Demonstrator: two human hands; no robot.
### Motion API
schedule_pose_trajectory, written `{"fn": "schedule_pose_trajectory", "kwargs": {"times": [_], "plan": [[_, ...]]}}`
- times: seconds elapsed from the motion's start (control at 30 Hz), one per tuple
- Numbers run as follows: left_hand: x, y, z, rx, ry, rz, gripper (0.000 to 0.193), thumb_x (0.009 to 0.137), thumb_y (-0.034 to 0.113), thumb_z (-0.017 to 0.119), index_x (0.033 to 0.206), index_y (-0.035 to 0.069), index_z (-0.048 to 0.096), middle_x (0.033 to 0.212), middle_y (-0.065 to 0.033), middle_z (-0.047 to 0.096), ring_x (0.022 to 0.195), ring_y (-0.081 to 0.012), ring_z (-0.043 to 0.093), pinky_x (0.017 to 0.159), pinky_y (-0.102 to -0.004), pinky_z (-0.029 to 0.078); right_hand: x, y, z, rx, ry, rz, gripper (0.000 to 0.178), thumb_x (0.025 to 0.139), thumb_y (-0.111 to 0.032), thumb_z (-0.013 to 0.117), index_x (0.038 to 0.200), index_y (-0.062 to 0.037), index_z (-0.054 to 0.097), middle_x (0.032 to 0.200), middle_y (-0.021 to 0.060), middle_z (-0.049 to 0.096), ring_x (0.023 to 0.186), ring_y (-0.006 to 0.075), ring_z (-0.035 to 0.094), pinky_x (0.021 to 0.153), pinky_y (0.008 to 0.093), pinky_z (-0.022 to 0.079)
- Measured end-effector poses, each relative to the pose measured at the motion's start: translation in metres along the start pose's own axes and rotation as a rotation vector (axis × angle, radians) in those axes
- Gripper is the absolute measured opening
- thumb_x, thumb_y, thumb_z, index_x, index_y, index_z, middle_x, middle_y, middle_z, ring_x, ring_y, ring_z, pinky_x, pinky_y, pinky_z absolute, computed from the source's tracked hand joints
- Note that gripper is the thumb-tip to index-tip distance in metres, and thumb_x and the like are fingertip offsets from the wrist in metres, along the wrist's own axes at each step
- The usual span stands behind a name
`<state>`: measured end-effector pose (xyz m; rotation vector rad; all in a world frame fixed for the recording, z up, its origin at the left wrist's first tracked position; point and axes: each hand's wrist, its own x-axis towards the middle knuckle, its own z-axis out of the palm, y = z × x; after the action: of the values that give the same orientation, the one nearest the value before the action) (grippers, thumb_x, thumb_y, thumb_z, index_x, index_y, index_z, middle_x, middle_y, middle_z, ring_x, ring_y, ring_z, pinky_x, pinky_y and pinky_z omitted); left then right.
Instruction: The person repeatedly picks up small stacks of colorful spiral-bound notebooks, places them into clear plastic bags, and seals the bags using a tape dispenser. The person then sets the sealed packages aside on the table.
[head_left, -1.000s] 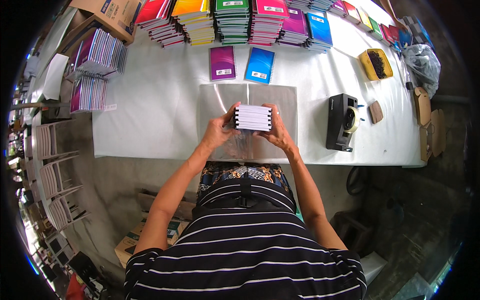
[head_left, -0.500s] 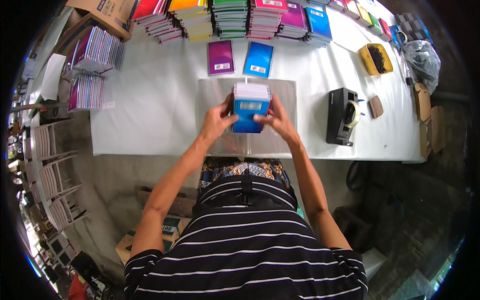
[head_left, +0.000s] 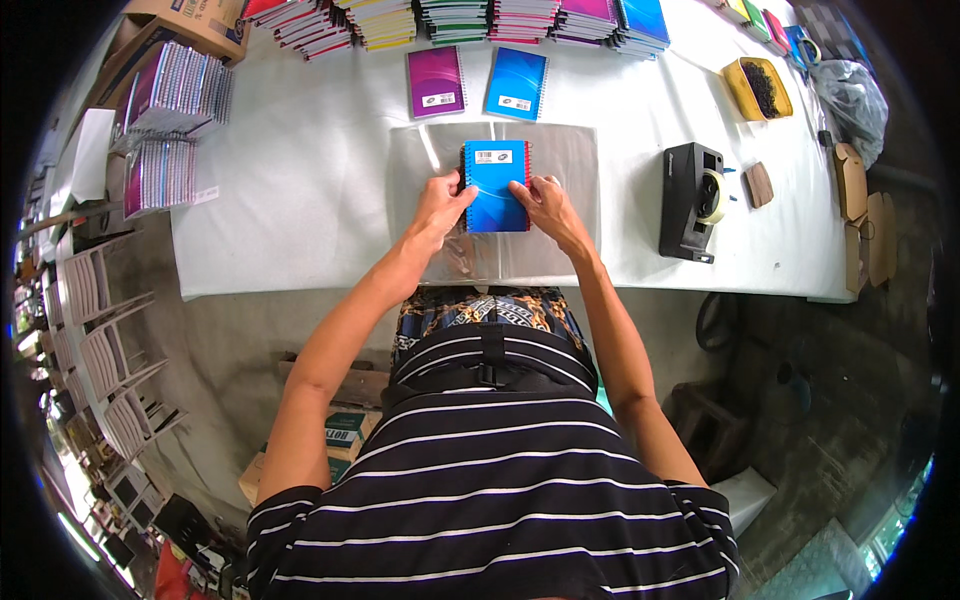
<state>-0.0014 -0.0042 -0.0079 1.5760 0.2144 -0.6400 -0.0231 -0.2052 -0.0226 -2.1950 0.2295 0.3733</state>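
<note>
In the head view, a white table (head_left: 290, 200) is stretching across the scene in front of you, its front edge running just beyond your waist and bending with the lens. Grey floor (head_left: 235, 345) is showing below that edge, with pale slatted chairs (head_left: 112, 352) standing in a row at far left and a carton (head_left: 347, 436) sitting low beside your left arm. A cardboard box (head_left: 190, 30) is occupying the far left corner, and stacks of colourful notebooks (head_left: 455, 22) are lining the far side.

A clear plastic sheet (head_left: 572, 165) is lying in the middle, its near edge reaching close to the table's front edge. Over it you are keeping a bundle of notebooks (head_left: 497, 205), blue cover upward, a red coil showing along its right side; whether it is resting on the sheet, you cannot tell from here. Your left hand (head_left: 441, 207) is gripping the left edge and your right hand (head_left: 549, 210) the right, both thumbs lying on the cover, most fingers being hidden.

To the left, white surface is running from the sheet to two piles of spiral notebooks (head_left: 178, 92); to the right, it is reaching a black tape dispenser (head_left: 684, 215), with a brown block (head_left: 759, 185) lying just beyond. Ahead, a purple notebook (head_left: 435, 80) and a blue notebook (head_left: 516, 82) are lying side by side, apart, near the sheet's far edge. A yellow tub (head_left: 739, 98) is sitting farther right.
</note>
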Motion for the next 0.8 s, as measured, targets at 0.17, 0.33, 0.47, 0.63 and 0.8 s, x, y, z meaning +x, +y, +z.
{"fn": "schedule_pose_trajectory", "kwargs": {"times": [0.17, 0.33, 0.47, 0.63, 0.8], "plan": [[-0.006, 0.002, 0.0, -0.009, -0.005, -0.011, 0.012, 0.093, 0.018, 0.063, 0.098, 0.007, 0.062, 0.079, 0.0068, 0.057, 0.065, -0.0012, 0.042, 0.05, -0.0225, 0.026, -0.005, 0.012, 0.002, 0.182, 0.01, -0.059, 0.055, 0.09, -0.045, 0.065, 0.101, 0.0091, 0.063, 0.093, 0.0197, 0.057, 0.081, 0.028, 0.059, 0.072, 0.0396, 0.051], [-0.006, 0.002, 0.001, -0.005, -0.004, -0.045, 0.01, 0.094, 0.016, 0.062, 0.098, 0.007, 0.062, 0.082, 0.006, 0.06, 0.067, -0.0018, 0.044, 0.051, -0.0228, 0.028, -0.007, 0.015, 0.002, 0.23, 0.006, -0.075, 0.058, 0.09, -0.046, 0.065, 0.106, 0.009, 0.063, 0.098, 0.0199, 0.058, 0.087, 0.0268, 0.061, 0.075, 0.0381, 0.052], [-0.006, 0.002, 0.001, -0.006, 0.002, -0.053, 0.008, 0.094, 0.013, 0.062, 0.098, 0.006, 0.062, 0.082, 0.0055, 0.061, 0.066, -0.0021, 0.045, 0.051, -0.0225, 0.029, -0.008, 0.014, -0.001, 0.165, -0.005, -0.074, 0.058, 0.09, -0.047, 0.065, 0.106, 0.0089, 0.063, 0.098, 0.0208, 0.059, 0.089, 0.0291, 0.062, 0.077, 0.0389, 0.052], [-0.004, 0.003, 0.001, 0.018, 0.004, -0.066, 0.01, 0.094, 0.013, 0.061, 0.099, 0.004, 0.063, 0.08, 0.0048, 0.059, 0.062, -0.0026, 0.044, 0.049, -0.0221, 0.028, -0.01, 0.011, -0.003, 0.169, -0.034, -0.036, 0.05, 0.093, -0.043, 0.062, 0.1, 0.0068, 0.062, 0.099, 0.0179, 0.059, 0.093, 0.0256, 0.061, 0.084, 0.0368, 0.049], [-0.001, -0.001, 0.0, 0.066, -0.002, -0.063, 0.012, 0.094, 0.012, 0.061, 0.102, 0.003, 0.063, 0.079, 0.0047, 0.059, 0.062, -0.0026, 0.044, 0.049, -0.0222, 0.029, -0.007, 0.016, -0.003, 0.113, -0.047, -0.078, 0.048, 0.094, -0.041, 0.061, 0.098, 0.0065, 0.063, 0.099, 0.0162, 0.058, 0.091, 0.0248, 0.061, 0.084, 0.0364, 0.05]]}}
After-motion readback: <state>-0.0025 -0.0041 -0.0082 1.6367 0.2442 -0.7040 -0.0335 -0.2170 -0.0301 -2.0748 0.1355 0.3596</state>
